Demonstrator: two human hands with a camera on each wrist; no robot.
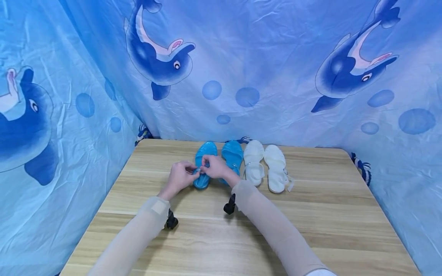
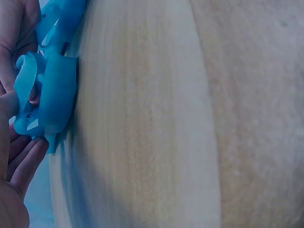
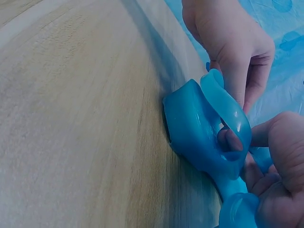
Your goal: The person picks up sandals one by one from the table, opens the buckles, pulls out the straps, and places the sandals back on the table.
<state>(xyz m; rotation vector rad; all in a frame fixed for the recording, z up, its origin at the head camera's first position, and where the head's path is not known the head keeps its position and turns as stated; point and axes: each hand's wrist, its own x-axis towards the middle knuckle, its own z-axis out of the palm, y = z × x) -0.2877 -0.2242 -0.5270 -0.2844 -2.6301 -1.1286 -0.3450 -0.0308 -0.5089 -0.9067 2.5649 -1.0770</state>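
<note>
A glossy blue jelly sandal (image 1: 202, 183) lies on the table with its toe pointing away. On its left side my left hand (image 1: 179, 176) pinches the ankle strap between thumb and fingers. From the right, my right hand (image 1: 215, 167) pinches the same strap, its fingertips close to the left ones. In the right wrist view the strap (image 3: 228, 107) arches up over the heel part, and a fingertip shows inside the loop. The fastening itself is mostly hidden by the fingers. A second blue sandal (image 1: 232, 151) lies just right, partly behind my right hand.
Two white sandals (image 1: 253, 151) (image 1: 275, 163) stand to the right of the blue pair, the outer one with its strap loose to the side. Wood-grain table (image 1: 193, 237) lies beneath. A blue dolphin-print curtain (image 1: 276, 115) hangs around the back and sides.
</note>
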